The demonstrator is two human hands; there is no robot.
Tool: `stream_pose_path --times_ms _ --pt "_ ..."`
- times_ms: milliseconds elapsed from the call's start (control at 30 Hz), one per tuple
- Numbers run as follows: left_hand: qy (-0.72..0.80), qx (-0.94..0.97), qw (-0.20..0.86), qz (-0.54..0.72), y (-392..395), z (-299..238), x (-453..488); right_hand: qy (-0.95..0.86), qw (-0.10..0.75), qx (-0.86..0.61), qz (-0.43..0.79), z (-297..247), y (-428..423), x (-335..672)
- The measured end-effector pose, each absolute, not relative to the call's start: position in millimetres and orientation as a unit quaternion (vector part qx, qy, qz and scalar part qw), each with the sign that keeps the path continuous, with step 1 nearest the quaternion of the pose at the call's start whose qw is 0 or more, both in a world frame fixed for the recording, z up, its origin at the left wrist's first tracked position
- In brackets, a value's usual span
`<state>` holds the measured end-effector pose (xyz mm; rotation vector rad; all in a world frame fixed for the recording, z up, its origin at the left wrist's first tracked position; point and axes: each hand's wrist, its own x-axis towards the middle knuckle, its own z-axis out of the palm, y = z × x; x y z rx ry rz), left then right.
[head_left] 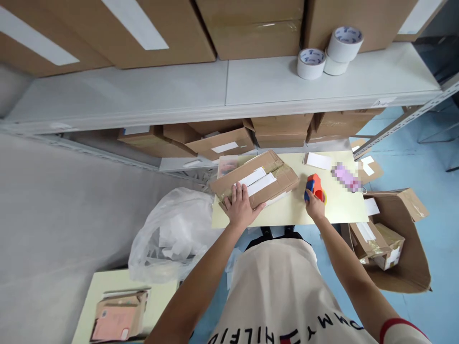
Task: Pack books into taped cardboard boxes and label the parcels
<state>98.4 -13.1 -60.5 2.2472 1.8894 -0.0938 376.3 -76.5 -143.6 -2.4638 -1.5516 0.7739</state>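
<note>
A closed cardboard box point(278, 183) lies at an angle on the pale yellow table point(342, 212), with clear tape along it and two white paper strips on top. My left hand point(241, 206) rests on its near left part, fingers stretched over the cardboard and thumb by the near edge. To the right of the box, my right hand point(315, 206) is closed around an orange and blue tape dispenser point(314, 184). Part of the dispenser is hidden by the hand. The dispenser and the box are apart.
White labels point(319, 161) and a blurred purple item point(346, 177) lie at the table's right. An open carton point(412, 243) holding boxes stands at right, a plastic bag point(179, 229) of white scraps at left. Tape rolls point(311, 64) sit on the shelf point(265, 88) above.
</note>
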Motion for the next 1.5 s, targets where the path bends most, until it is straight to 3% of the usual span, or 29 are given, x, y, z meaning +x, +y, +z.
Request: stream_pose_path --times_ms 100,167,267,333,433,600,733,900,1067,1167,1300,1500 --pt "0.63 0.768 0.117 -0.019 -16 -61 95 -0.491 0.311 -0.781 0.226 -116 -84 391" --pt "0.614 0.78 0.123 -0.007 -19 -62 91 -0.49 0.424 -0.735 0.199 -88 -80 398" --pt "0.582 0.801 0.137 0.011 -25 -61 83 -0.519 0.52 -0.662 0.15 -36 -60 394" --pt "0.557 0.816 0.153 0.021 -30 -60 76 -0.543 0.541 -0.622 0.158 -7 -41 380" --pt "0.503 0.843 0.19 0.029 -39 -58 63 -0.585 0.501 -0.572 0.282 15 -15 351" --pt "0.446 0.849 0.276 0.062 -43 -51 48 -0.611 0.334 -0.474 0.539 5 11 317" --pt "0.497 0.754 0.39 0.182 -37 -41 52 -0.612 0.314 -0.509 0.517 -11 17 313" --pt "0.518 0.459 0.62 0.37 -19 -28 67 -0.605 0.323 -0.551 0.475 -19 14 321" --pt "0.431 0.19 0.805 0.361 2 -22 74 -0.599 0.332 -0.551 0.476 -25 8 325" --pt "0.46 0.168 0.799 0.35 8 -22 77 -0.599 0.338 -0.552 0.471 -24 5 323" --pt "0.534 0.224 0.715 0.391 11 -22 67 -0.624 0.32 -0.546 0.459 -10 2 316" --pt "0.623 0.282 0.609 0.402 7 -38 -12 -0.653 0.252 -0.569 0.432 15 -4 328"
